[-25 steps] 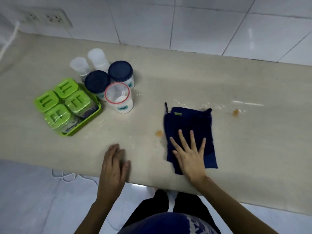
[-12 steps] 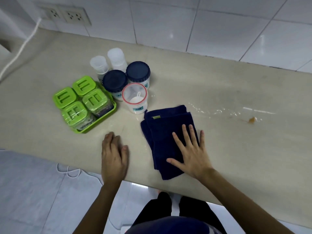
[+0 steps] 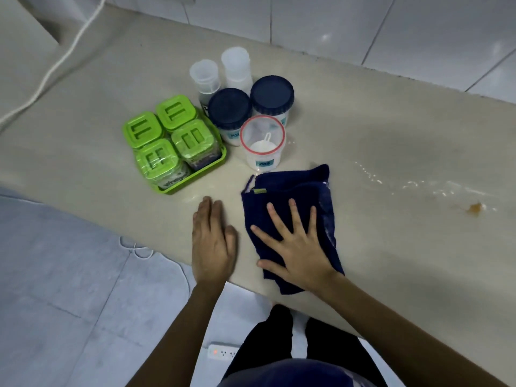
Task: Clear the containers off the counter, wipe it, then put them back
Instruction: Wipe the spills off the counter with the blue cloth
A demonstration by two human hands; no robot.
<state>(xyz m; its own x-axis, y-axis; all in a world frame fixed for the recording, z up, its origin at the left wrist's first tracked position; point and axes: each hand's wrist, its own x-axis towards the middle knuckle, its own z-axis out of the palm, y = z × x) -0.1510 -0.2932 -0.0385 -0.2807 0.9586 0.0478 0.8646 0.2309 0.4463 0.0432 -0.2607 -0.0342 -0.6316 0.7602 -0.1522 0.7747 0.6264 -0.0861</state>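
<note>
My right hand [image 3: 296, 244] lies flat, fingers spread, on a dark blue cloth [image 3: 290, 188] near the front edge of the beige counter [image 3: 391, 141]. My left hand [image 3: 212, 241] rests palm down on the counter just left of the cloth, holding nothing. Behind the cloth stands a clear jar with a red rim [image 3: 262, 143] and a white scoop inside. Two jars with dark blue lids [image 3: 229, 108] [image 3: 272, 92] and two clear lidded bottles [image 3: 204, 75] [image 3: 236, 64] stand behind it. A green tray [image 3: 195, 178] holds several green-lidded jars [image 3: 192, 138].
An orange stain [image 3: 474, 208] and a wet streak [image 3: 405, 185] mark the counter to the right. A white cable [image 3: 64, 57] runs along the left end. White tiled wall at the back. On the floor below lie a power strip [image 3: 223, 353] and a thin cord [image 3: 139, 247].
My right hand has slid the cloth leftward across the counter, over the small orange spot, to just in front of the red-rimmed jar. My left hand stays planted.
</note>
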